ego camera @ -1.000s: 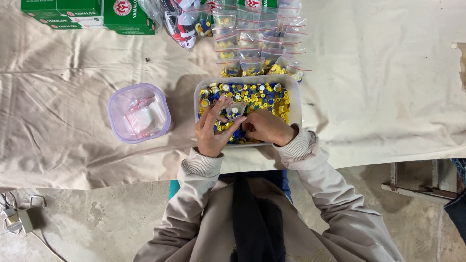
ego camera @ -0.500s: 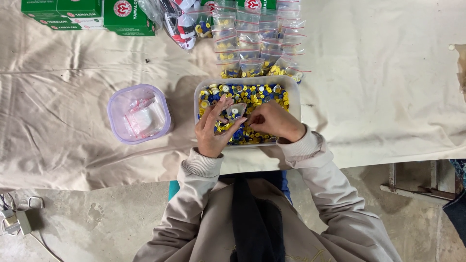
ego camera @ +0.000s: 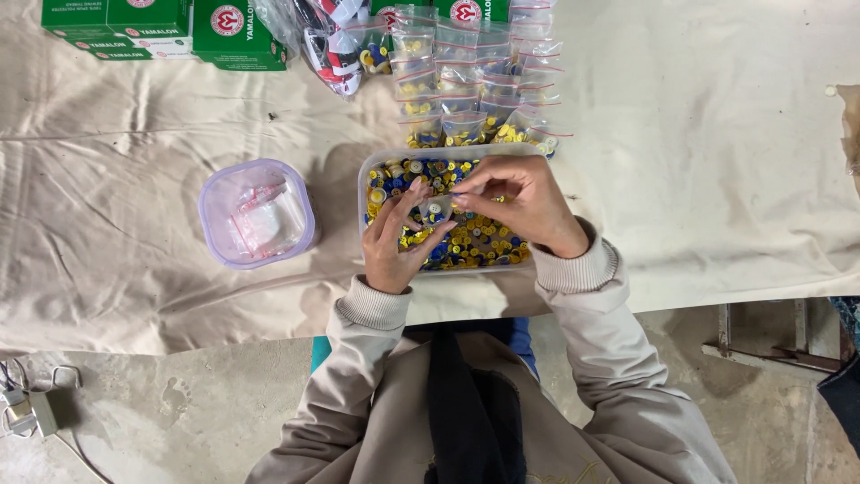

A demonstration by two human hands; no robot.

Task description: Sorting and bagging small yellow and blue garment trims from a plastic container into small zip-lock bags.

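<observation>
Both hands sit over the button tub (ego camera: pixel 363 193): the left hand (ego camera: pixel 394 246) cupped open, the right hand (ego camera: pixel 520 202) pinching a small button just beside it.

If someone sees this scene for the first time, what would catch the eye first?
The clear tub of yellow and blue buttons at the centre, with the left hand and right hand over it. Behind it lie rows of small filled bags; to its left stands a lilac-rimmed container on the pale cloth.
</observation>
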